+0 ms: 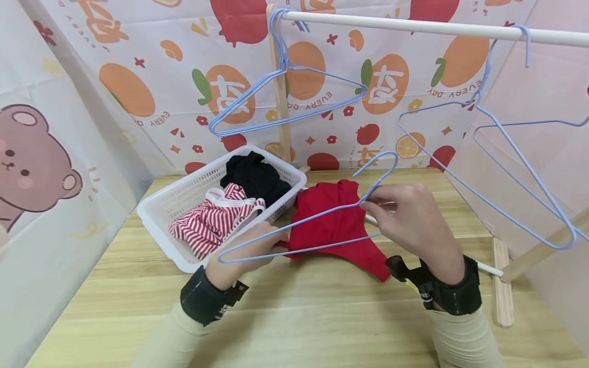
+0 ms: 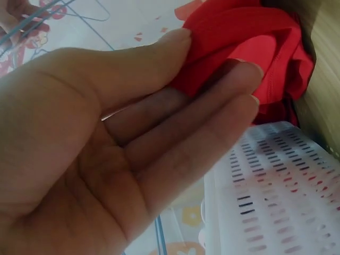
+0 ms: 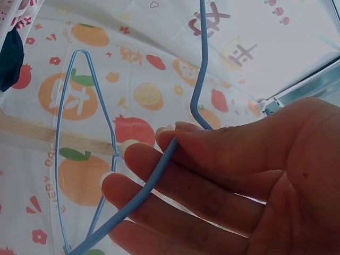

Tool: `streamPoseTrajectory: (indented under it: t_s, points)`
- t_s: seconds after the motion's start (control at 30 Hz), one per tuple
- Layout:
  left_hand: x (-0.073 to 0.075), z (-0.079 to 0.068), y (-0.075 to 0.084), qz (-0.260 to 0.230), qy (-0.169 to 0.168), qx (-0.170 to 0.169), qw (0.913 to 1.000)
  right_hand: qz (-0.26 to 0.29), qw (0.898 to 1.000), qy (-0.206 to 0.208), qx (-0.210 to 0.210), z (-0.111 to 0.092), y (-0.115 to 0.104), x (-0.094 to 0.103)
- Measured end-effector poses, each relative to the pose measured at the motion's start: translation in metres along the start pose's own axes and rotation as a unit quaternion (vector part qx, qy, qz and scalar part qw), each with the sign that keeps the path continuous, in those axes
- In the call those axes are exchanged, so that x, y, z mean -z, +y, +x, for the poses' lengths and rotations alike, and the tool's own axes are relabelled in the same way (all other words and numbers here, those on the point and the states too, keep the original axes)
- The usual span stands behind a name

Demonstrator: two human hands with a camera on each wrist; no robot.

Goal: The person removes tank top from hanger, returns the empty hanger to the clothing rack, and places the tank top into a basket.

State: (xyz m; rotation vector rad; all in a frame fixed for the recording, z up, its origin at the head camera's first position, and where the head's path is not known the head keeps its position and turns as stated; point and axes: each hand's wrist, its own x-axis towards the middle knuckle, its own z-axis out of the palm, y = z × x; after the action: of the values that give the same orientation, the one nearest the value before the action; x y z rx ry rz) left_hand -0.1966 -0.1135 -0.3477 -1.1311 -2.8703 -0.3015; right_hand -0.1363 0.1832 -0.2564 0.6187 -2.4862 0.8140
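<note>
My right hand pinches a light-blue wire hanger just below its hook, between thumb and fingers. The hanger is held up over the table, its far end reaching left across my left hand in the head view. Under it a red garment lies on the table, bunched at the back, one narrow end pointing to the front right. In the left wrist view my thumb and forefinger pinch the edge of the red cloth, while the other fingers extend beside it.
Left of the garment stands a white perforated basket with a red-and-white striped garment and a black garment. Overhead runs a white rail, bearing blue hangers at left and more hangers at right. A wooden foot stands at right.
</note>
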Motion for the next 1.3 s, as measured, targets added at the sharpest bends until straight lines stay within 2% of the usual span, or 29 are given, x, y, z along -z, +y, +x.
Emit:
streamPoseTrajectory:
  t_s: [0.07, 0.23, 0.27, 0.3, 0.4, 0.5, 0.67, 0.8, 0.9, 1.0, 1.13, 1.3]
  points:
    - [-0.005, -0.002, -0.003, -0.014, -0.007, -0.014, 0.9998, 0.001, 1.0, -0.003, -0.001, 0.001, 0.0, 0.001]
    - [-0.004, -0.008, 0.002, -0.054, -0.037, 0.01, 0.9978, 0.005, 1.0, -0.002, -0.002, 0.002, 0.002, 0.003]
    - [0.0, -0.01, 0.006, -0.061, -0.045, 0.02, 0.9969, 0.005, 1.0, -0.002, -0.004, 0.002, 0.002, 0.003]
    - [0.002, -0.012, 0.009, -0.056, -0.05, 0.024, 0.9969, 0.005, 1.0, -0.001, -0.005, 0.002, 0.003, 0.004]
    - [0.003, -0.018, 0.011, -0.039, -0.045, 0.005, 0.9982, 0.008, 1.0, -0.001, -0.015, 0.001, 0.002, 0.005]
    - [0.007, -0.026, 0.013, -0.012, -0.016, -0.008, 0.9998, 0.011, 1.0, -0.001, -0.02, 0.0, 0.001, 0.006]
    - [0.013, -0.045, 0.01, 0.042, 0.081, -0.025, 0.9955, 0.01, 1.0, -0.001, -0.021, 0.0, 0.0, 0.005]
    - [0.02, -0.061, 0.002, 0.037, 0.133, -0.011, 0.9904, 0.011, 1.0, -0.003, -0.023, 0.002, -0.001, 0.004]
    - [0.025, -0.07, -0.008, 0.02, 0.141, 0.017, 0.9896, 0.011, 1.0, -0.005, -0.024, 0.002, -0.001, 0.004]
    - [0.029, -0.079, -0.017, 0.023, 0.14, 0.039, 0.9891, 0.013, 1.0, -0.005, -0.026, 0.003, -0.001, 0.004]
    - [0.031, -0.089, -0.027, 0.034, 0.133, 0.057, 0.989, 0.014, 0.999, -0.004, -0.033, 0.003, 0.001, 0.003]
    - [0.033, -0.1, -0.038, 0.021, 0.126, 0.083, 0.9883, 0.008, 0.999, -0.002, -0.031, 0.004, 0.005, 0.004]
